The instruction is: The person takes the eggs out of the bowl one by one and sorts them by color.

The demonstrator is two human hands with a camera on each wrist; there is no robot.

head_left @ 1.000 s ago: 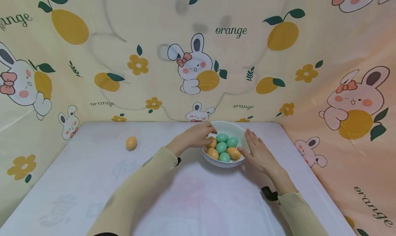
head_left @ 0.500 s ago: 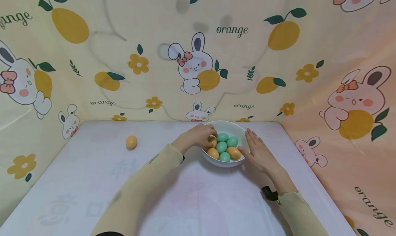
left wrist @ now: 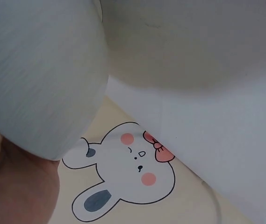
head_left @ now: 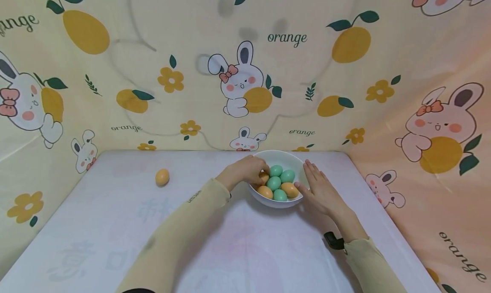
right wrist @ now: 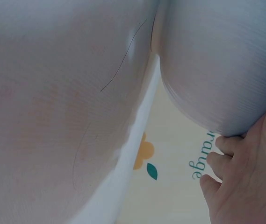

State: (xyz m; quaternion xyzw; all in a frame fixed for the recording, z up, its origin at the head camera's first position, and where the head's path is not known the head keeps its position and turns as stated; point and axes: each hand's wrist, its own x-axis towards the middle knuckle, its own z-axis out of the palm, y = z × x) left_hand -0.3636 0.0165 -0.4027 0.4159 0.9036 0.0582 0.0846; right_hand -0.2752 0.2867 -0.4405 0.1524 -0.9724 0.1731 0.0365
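Note:
A white bowl [head_left: 279, 204] with several green and orange eggs stands at the back of the table, right of the middle. My left hand [head_left: 245, 172] reaches over the bowl's left rim, its fingers curled round an orange egg [head_left: 264, 178] that they partly cover. Against the right side of the bowl rests my right hand [head_left: 321, 192], fingers straight and thumb over the rim. Close to that thumb lies another orange egg [head_left: 289, 190]. In the left wrist view the bowl's outer wall [left wrist: 44, 79] hides the left fingers; the right wrist view shows the right hand [right wrist: 249, 168] touching the bowl.
One loose orange egg [head_left: 162, 178] lies far left on the white-covered table [head_left: 245, 250]. A patterned cloth backdrop [head_left: 192, 37] rises directly behind the table's back edge and along both sides.
My left hand has moved slightly right and its fingers have closed in on the orange egg at the bowl's left. The right hand stays in place.

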